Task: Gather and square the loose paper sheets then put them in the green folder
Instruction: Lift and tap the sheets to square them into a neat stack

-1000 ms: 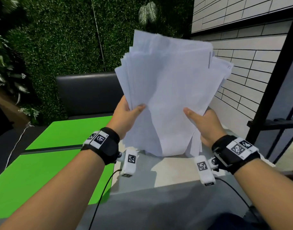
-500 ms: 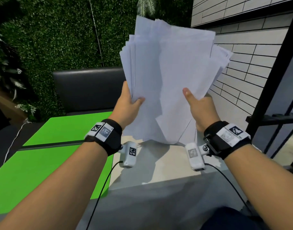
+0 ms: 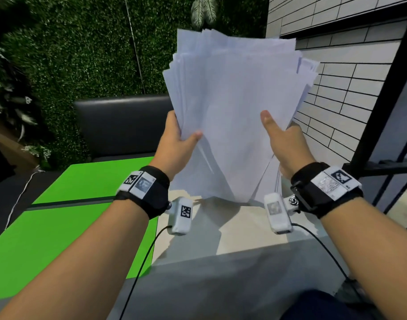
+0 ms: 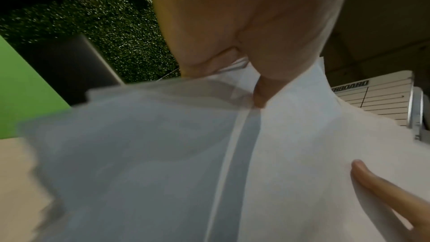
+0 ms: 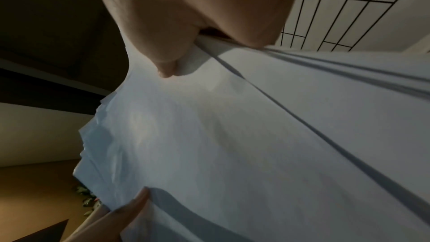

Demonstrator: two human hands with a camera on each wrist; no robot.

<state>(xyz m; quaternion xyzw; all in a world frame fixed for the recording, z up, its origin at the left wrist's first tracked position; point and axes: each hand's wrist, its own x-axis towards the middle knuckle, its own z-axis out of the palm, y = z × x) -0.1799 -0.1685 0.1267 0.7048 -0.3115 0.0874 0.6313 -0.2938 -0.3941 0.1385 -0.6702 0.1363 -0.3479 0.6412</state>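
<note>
— White paper sheets (image 3: pixel 235 116), a thick uneven stack, stand nearly upright above the pale surface (image 3: pixel 232 229). Who has them?

— Both hands. The left hand (image 3: pixel 174 144) holds the stack's left edge, thumb across the front sheet and fingers behind. The right hand (image 3: pixel 285 144) holds the right edge the same way, thumb pointing up on the front.

— So each grip is closed on the paper?

— Yes, each one pinches the stack. The left wrist view shows the thumb pressed onto the sheets (image 4: pixel 163 154), and the right wrist view shows the other thumb doing likewise on the sheets (image 5: pixel 232 135).

— Are the edges aligned?

— No. Top corners fan out, and the lower edges are staggered just over the surface; whether they touch it I cannot tell.

— And the green folder (image 3: pixel 66 211)?

— Lying open and flat on the left side of the surface, apart from the stack, under the left forearm. A dark bench back (image 3: pixel 121 121) and a leafy wall (image 3: pixel 82 54) stand behind; white tiles (image 3: pixel 341 93) are to the right.
</note>
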